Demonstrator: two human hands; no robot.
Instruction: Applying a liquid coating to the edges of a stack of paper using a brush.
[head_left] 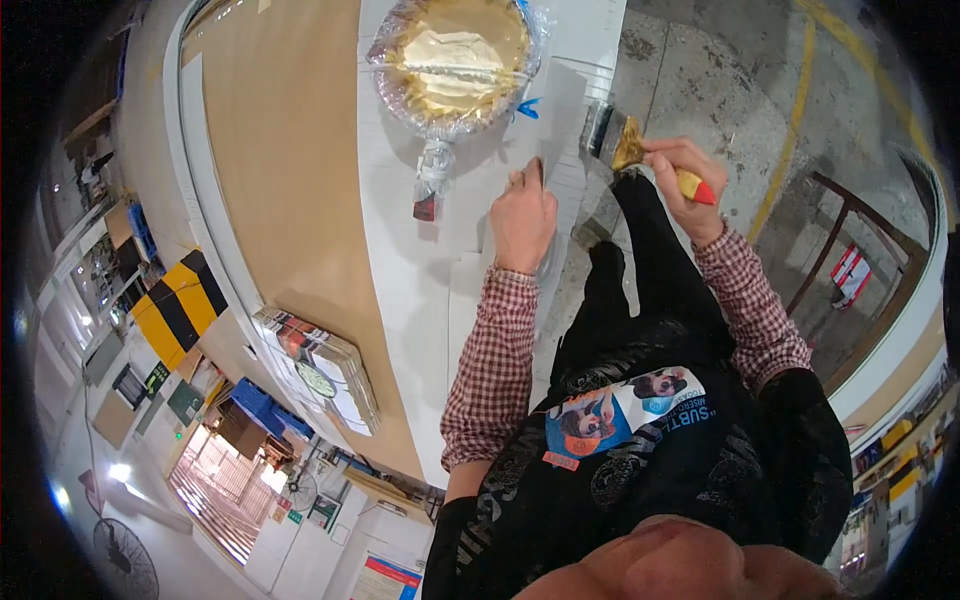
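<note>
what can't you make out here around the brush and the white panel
- Paintbrush, head view: the right hand covers the middle of its handle.
- Left hand: its palm side, pressed on the white panel, is hidden.
- Plastic-wrapped basin: top cut off by the picture's edge; the film blurs its contents.
- Stacked sheets: print too small.

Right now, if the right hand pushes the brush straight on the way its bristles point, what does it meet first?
Probably the edge of the white board. The right hand holds the brush with its bristles already at that edge; depth is unclear, so contact cannot be confirmed.
</note>
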